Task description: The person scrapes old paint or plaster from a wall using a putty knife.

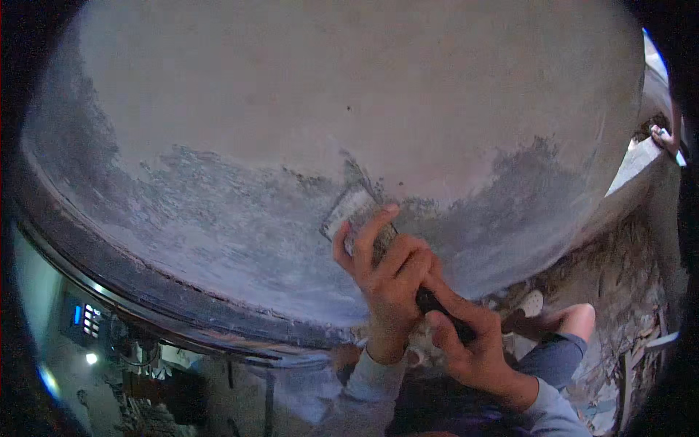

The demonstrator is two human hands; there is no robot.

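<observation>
A scraper with a wide flat blade and a black handle lies against a large curved surface. Its blade edge touches the border where a smooth beige area meets rough grey patches. My right hand wraps around the handle from below. Farther up the tool, my left hand is bent over the neck and blade, its fingertips pressing on the blade face. Part of the blade is hidden under those fingers. Dark crumbs cling to the surface beside the blade.
The curved surface ends in a dark rim at the lower left. Below it is a control panel with a blue display. A bent leg in dark shorts shows at lower right, near scattered debris. Another hand appears far right.
</observation>
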